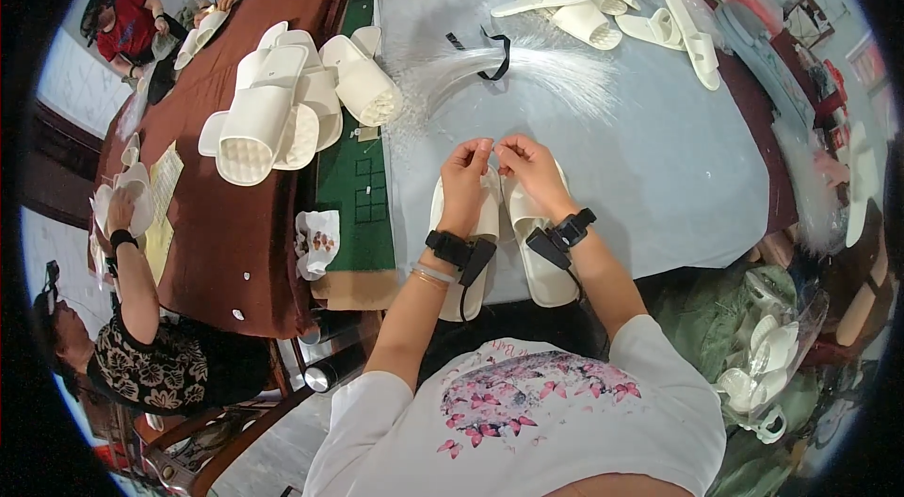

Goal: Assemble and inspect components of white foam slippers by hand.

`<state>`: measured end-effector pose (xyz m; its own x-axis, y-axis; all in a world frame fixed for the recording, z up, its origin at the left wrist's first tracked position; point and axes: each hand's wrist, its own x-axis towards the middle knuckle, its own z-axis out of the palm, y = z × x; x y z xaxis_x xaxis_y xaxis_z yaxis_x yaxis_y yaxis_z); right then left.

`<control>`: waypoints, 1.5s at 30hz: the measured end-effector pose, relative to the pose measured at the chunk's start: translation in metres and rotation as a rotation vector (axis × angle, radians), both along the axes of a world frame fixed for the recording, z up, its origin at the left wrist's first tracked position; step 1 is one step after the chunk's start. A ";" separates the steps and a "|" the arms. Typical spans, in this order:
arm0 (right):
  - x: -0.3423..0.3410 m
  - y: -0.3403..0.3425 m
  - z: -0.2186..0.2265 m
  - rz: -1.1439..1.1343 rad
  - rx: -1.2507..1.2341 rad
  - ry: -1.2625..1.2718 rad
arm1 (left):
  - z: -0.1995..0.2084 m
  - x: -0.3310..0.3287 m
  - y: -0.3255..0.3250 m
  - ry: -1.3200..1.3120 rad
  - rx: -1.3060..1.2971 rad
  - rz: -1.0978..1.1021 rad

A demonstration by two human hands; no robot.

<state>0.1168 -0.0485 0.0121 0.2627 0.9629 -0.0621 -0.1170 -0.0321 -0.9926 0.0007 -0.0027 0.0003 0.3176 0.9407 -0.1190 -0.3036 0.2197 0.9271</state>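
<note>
Pair of slippers (pixel 508 233) side by side on the table (pixel 659 158), at its near edge. Both hands, left hand (pixel 466 179) and right hand (pixel 529 168), above the pair, fingertips close together. Behind the pair, a bundle of thin plastic fasteners (pixel 527 69). Left of the pair, a stack of slippers (pixel 282 106). Far behind and right, scattered slippers (pixel 593 8).

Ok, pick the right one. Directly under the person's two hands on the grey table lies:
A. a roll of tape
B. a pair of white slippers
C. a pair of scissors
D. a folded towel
B: the left hand and right hand meet fingertip to fingertip above a pair of white slippers lying side by side on the grey table.
</note>
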 end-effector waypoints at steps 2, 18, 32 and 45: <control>0.000 0.000 0.001 -0.002 -0.004 0.011 | -0.002 0.000 0.001 0.021 0.005 -0.020; 0.000 0.003 0.002 -0.005 0.030 0.034 | 0.003 0.001 0.001 -0.002 0.015 0.013; 0.002 0.002 0.001 -0.060 0.054 0.106 | 0.007 0.008 -0.002 0.298 0.467 0.110; 0.296 -0.114 0.086 -0.836 0.292 -0.574 | 0.060 -0.067 0.019 0.447 0.441 0.140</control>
